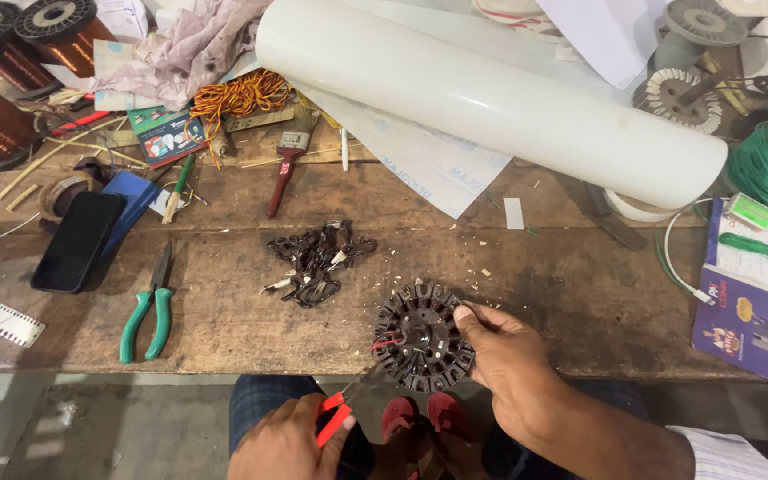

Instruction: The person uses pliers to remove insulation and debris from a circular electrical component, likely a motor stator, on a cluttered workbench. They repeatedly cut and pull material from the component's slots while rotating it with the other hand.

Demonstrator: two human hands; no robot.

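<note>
Lower centre: our right hand [513,360] grips the black stator core [423,337] at bench edge; left hand [291,440] clenches red-handled cutters [341,413], tip pointing up-right, just reaching the core's lower left.

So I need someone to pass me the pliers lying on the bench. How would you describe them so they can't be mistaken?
Start at the wooden workbench and go to its left front part, right of the black phone. The pliers lie there alone, jaws pointing away. Their green handles set them apart from the red-handled tool in the left hand.
</note>
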